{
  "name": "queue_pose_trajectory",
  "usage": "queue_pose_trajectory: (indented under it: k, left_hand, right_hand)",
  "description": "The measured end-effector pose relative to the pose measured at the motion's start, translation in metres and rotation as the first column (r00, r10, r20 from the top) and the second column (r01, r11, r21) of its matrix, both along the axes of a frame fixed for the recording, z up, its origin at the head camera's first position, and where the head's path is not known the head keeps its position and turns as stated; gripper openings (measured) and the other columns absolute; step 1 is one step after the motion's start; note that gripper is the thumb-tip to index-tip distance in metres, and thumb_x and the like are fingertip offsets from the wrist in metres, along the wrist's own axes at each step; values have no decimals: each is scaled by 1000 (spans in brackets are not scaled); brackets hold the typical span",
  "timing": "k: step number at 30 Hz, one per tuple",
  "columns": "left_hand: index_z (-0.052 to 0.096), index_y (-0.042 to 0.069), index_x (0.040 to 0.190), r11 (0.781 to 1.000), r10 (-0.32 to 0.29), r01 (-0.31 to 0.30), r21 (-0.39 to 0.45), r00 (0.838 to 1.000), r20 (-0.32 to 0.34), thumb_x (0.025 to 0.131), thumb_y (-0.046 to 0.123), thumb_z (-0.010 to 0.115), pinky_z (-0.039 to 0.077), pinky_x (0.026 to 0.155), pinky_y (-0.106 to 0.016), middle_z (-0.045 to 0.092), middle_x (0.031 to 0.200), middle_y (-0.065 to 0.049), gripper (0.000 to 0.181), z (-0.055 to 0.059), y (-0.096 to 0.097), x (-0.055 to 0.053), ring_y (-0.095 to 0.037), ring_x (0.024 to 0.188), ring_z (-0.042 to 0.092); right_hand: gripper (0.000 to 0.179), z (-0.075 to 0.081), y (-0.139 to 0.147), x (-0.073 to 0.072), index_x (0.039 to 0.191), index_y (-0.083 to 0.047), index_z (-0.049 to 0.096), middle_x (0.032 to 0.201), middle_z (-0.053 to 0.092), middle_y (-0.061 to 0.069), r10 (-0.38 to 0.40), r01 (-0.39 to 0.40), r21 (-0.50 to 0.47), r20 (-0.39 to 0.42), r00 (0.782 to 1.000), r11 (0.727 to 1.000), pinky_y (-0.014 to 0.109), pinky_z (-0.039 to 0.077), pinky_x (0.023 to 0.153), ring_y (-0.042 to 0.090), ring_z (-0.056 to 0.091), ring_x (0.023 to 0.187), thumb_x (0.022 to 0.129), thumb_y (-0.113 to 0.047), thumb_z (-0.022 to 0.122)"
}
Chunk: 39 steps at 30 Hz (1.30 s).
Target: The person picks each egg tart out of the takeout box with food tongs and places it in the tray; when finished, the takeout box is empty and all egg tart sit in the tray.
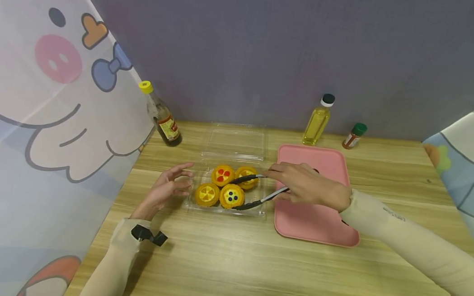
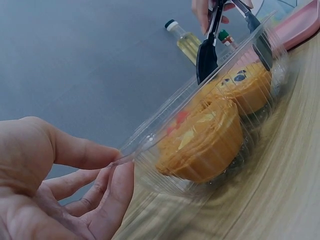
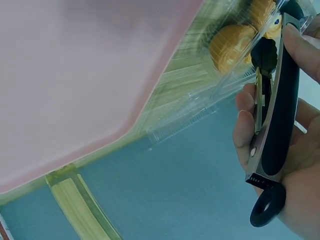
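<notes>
My right hand [image 1: 306, 184] grips a pair of black-and-silver tongs [image 3: 282, 110], whose black tips are spread inside a clear plastic clamshell box [image 1: 226, 211]. One tip lies by the near side of the egg tart with dark blue dots [image 1: 232, 196]; the other crosses in front of the back right tart [image 1: 246, 171]. Also in the box are a tart with red pieces [image 1: 222, 175] and one with yellow wedges [image 1: 207, 194]. At the box's left edge, the thumb and fingertips of my left hand [image 1: 166, 190] pinch the rim, seen closely in the left wrist view.
A pink tray [image 1: 313, 227] lies right of the box, partly under my right hand. The box's lid [image 1: 235, 141] is folded back. Behind stand a yellow-capped sauce bottle [image 1: 167, 125], an oil bottle [image 1: 316, 125] and a green-capped jar [image 1: 354, 136]. A grey wall [image 1: 243, 53] closes off the back.
</notes>
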<state>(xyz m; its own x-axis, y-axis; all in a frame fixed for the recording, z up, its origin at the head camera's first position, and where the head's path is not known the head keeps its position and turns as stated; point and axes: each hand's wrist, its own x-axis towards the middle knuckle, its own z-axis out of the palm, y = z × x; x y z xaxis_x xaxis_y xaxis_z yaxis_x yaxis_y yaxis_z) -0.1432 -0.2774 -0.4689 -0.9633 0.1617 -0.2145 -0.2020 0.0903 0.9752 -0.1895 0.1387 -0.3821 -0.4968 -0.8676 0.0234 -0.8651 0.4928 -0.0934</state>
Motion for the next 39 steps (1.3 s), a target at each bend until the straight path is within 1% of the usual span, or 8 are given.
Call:
queue_pose_trajectory:
  k: [3,7,13,18,25,31,33,39]
  left_hand:
    - [37,3,160,1000,1,-1,10,1000,-4,101,3,64,63,70,-26,60,121,-2,65,0,0,0,-8,84,67]
    - [38,4,159,1000,6,-7,18,1000,2,101,3,64,63,70,-26,60,121,-1,64,0,0,0,-8,84,67]
    - [37,6,160,1000,4,-4,20,1000,9,101,2,63,63,71,-26,59,122,-1,64,0,-1,-1,-7,85,67]
    - [39,8,160,1000,12,-12,9,1000,18,101,2,62,63,72,-26,57,124,-2,63,-2,-1,-2,-8,86,67]
    - [36,4,160,1000,-3,3,12,1000,7,102,3,62,63,72,-26,58,126,-5,64,-2,-2,-3,-8,86,68]
    - [37,4,160,1000,-1,1,12,1000,8,102,4,63,63,72,-27,58,125,-5,64,-2,-2,-4,-8,87,68]
    - [37,4,160,1000,-1,1,11,1000,8,102,3,62,64,72,-27,58,125,-5,63,-2,-2,-4,-8,87,68]
    - [37,4,160,1000,-2,2,19,1000,10,102,2,62,63,71,-26,58,125,-5,63,-1,-1,-2,-8,87,68]
  right_hand:
    - [84,-1,1,0,154,-20,53,133,67,2,-5,5,-8,0,1000,1000,39,63,67,21,66,118,81,-35,92]
    - [85,-4,3,2,155,-20,52,135,67,1,-9,8,-19,-23,1000,1000,38,62,65,21,67,115,81,-35,91]
    - [81,-9,7,6,153,-19,54,138,68,1,-16,13,-52,-48,999,999,35,61,63,19,68,109,82,-35,90]
    - [75,-11,9,9,151,-18,56,143,65,2,-23,19,-53,-71,997,998,35,61,62,19,67,110,86,-39,86]
    - [70,-12,14,11,150,-18,57,144,65,3,-64,60,-93,-40,997,994,35,60,62,21,68,113,89,-39,83]
    - [70,-12,19,14,150,-16,57,143,65,5,-92,89,-129,-14,996,988,41,63,68,23,67,121,89,-41,83]
    - [70,-12,21,15,149,-15,58,142,65,5,-101,99,-138,-12,995,985,44,64,72,24,66,124,89,-42,82]
    - [67,-13,30,18,148,-15,59,140,65,3,-139,136,-158,-7,990,978,47,64,80,25,64,127,91,-43,80]
